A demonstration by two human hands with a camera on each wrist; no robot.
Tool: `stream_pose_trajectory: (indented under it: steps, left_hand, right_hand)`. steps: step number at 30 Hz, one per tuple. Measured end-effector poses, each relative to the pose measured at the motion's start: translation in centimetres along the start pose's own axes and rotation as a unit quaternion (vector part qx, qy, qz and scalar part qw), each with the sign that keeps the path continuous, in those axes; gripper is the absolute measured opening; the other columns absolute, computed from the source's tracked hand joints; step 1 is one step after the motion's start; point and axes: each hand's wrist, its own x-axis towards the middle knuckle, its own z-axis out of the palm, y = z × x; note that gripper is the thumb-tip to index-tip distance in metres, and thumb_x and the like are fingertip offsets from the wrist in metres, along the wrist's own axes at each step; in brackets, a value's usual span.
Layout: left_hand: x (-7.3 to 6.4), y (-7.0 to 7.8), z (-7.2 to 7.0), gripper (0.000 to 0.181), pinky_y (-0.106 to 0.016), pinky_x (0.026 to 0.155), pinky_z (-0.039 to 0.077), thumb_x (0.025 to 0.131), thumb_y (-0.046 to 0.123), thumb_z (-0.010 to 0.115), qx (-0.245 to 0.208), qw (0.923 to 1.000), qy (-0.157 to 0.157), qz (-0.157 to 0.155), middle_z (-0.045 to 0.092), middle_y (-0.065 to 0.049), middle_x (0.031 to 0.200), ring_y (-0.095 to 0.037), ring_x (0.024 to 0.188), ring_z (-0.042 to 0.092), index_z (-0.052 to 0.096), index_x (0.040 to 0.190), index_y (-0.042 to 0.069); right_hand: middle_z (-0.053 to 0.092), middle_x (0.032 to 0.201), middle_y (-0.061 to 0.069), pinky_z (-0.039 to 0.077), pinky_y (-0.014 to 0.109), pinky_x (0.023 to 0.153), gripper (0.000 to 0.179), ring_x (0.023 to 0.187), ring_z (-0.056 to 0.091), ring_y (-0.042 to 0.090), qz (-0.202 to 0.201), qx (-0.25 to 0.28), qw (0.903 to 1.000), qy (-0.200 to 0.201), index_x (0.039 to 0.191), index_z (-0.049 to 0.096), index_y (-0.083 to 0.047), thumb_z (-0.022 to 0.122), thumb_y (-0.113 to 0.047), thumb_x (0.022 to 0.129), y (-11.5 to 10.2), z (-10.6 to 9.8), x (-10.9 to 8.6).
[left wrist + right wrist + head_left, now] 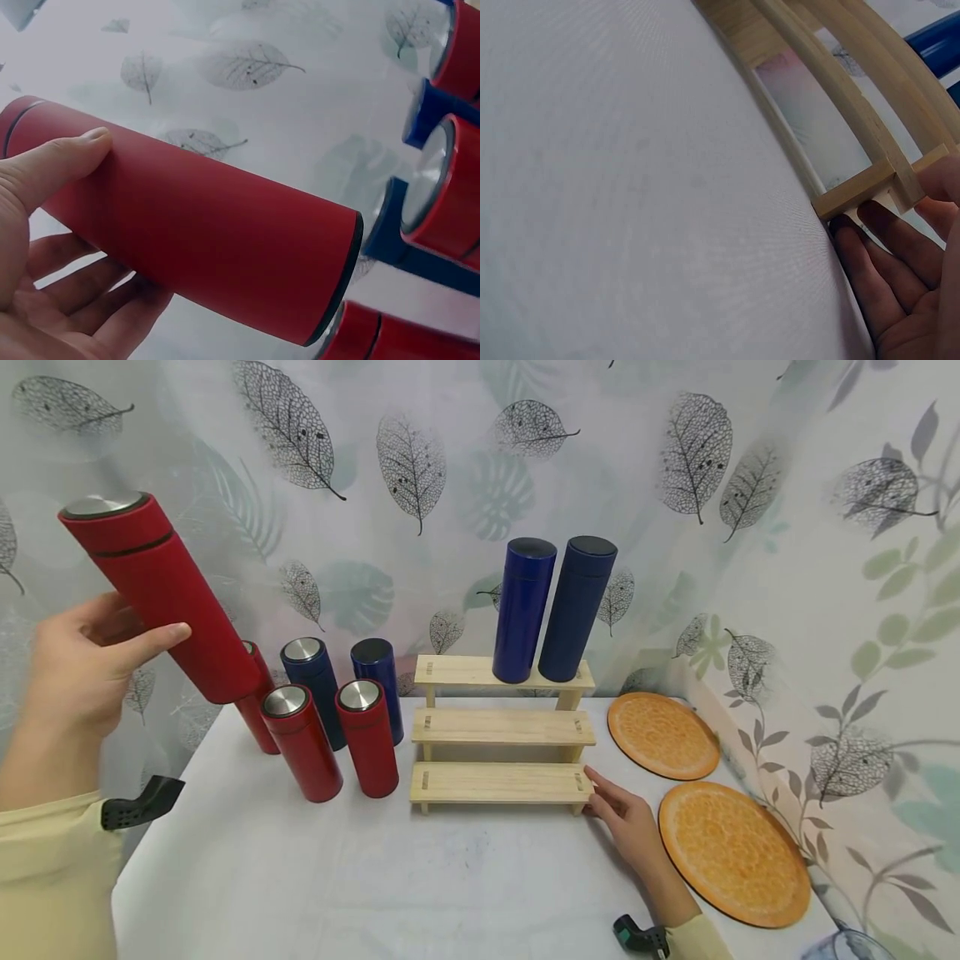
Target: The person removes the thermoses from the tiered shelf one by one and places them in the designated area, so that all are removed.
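My left hand (78, 668) grips a large red thermos bottle (168, 589) with a silver-topped lid, thumb on one side and fingers on the other. The bottle is tilted in the air above the left of the table. At the lowest tier of a three-step wooden display stand (502, 783), my right hand (633, 831) holds the right end between thumb and fingers. In the right wrist view the fingertips lie against the wooden end leg (859, 191). Two large blue thermos bottles, one glossy (523, 610) and one matte (577, 610), stand on the top tier.
Left of the stand are smaller red bottles (303, 747), (369, 743), a matte blue bottle (313, 693), a glossy blue bottle (381, 693) and a partly hidden red bottle (258, 714). Two round orange mats (735, 852) lie at right. A leaf-print curtain (360, 577) hangs behind.
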Motion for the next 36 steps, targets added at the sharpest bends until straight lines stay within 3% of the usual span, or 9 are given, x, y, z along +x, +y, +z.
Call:
stream_pose_trajectory:
  steps: [3,6,10,13,17,24,31,36]
  left_hand:
    - [-0.3,-0.6,-0.8,0.062,-0.008,0.080,0.054,0.090,-0.003,0.087,0.025,0.9996,0.009,-0.008,0.076,0.005,0.116,-0.009,0.104,0.068,0.069,0.147,0.011]
    - [-0.6,-1.3,-1.3,0.065,-0.007,0.080,0.052,0.093,0.005,0.087,0.093,0.9951,0.019,-0.026,0.073,0.011,0.118,-0.006,0.105,0.066,0.064,0.153,0.014]
    - [-1.0,-2.9,-1.9,0.066,-0.007,0.081,0.050,0.095,0.008,0.085,0.132,0.9907,0.012,-0.030,0.071,0.015,0.118,-0.004,0.105,0.064,0.061,0.155,0.015]
    - [-1.5,-4.4,-2.5,0.062,-0.006,0.082,0.051,0.094,0.003,0.085,0.116,0.9928,-0.006,-0.029,0.073,0.016,0.115,-0.003,0.103,0.067,0.065,0.151,0.014]
    - [-2.4,-6.2,-3.2,0.062,-0.006,0.083,0.051,0.095,0.004,0.084,0.138,0.9891,-0.027,-0.044,0.073,0.019,0.115,0.000,0.102,0.067,0.064,0.152,0.018]
    - [-4.0,-9.2,-4.0,0.075,-0.005,0.081,0.050,0.099,0.007,0.081,0.171,0.9810,-0.056,-0.073,0.066,0.022,0.121,0.002,0.109,0.062,0.048,0.166,0.017]
    - [-5.3,-11.9,-4.3,0.075,-0.005,0.084,0.050,0.100,0.014,0.081,0.214,0.9725,-0.052,-0.075,0.062,0.021,0.128,0.001,0.113,0.059,0.046,0.167,0.018]
    - [-6.3,-13.4,-4.2,0.074,-0.005,0.086,0.049,0.101,0.017,0.081,0.215,0.9729,-0.046,-0.071,0.061,0.016,0.136,-0.002,0.118,0.058,0.046,0.166,0.018]
  right_hand:
    - [0.058,0.157,0.006,0.063,0.030,0.092,0.048,0.118,0.071,0.010,-0.002,-0.004,1.0000,-0.001,0.157,0.058,-0.011,0.067,-0.020,0.111,0.0,0.0,0.1]
    - [0.058,0.157,0.007,0.063,0.030,0.092,0.049,0.118,0.071,0.010,-0.001,-0.008,1.0000,-0.003,0.158,0.058,-0.012,0.067,-0.022,0.111,-0.1,-0.1,0.3]
    - [0.058,0.157,0.007,0.063,0.029,0.092,0.049,0.118,0.071,0.009,0.004,-0.011,0.9999,0.001,0.158,0.058,-0.012,0.067,-0.021,0.111,-0.2,-0.1,0.2]
    - [0.057,0.158,0.005,0.063,0.028,0.092,0.048,0.119,0.070,0.008,0.007,-0.010,0.9999,0.002,0.158,0.058,-0.011,0.067,-0.021,0.111,-0.1,0.0,0.1]
    - [0.058,0.158,0.006,0.063,0.029,0.093,0.049,0.121,0.070,0.011,0.008,-0.008,0.9999,0.000,0.158,0.058,-0.010,0.067,-0.021,0.111,0.1,0.0,0.0]
    - [0.058,0.158,0.005,0.062,0.028,0.093,0.049,0.122,0.070,0.012,0.017,-0.011,0.9998,0.004,0.158,0.058,-0.012,0.067,-0.022,0.111,-0.1,0.0,0.2]
    - [0.061,0.153,0.016,0.063,0.030,0.092,0.047,0.114,0.073,0.012,0.002,0.007,1.0000,-0.001,0.157,0.058,-0.009,0.066,-0.017,0.111,0.0,-0.1,0.2]
    - [0.059,0.154,0.017,0.063,0.030,0.092,0.047,0.115,0.072,0.011,0.002,0.015,0.9999,-0.005,0.157,0.058,-0.010,0.065,-0.017,0.112,0.1,-0.1,0.0]
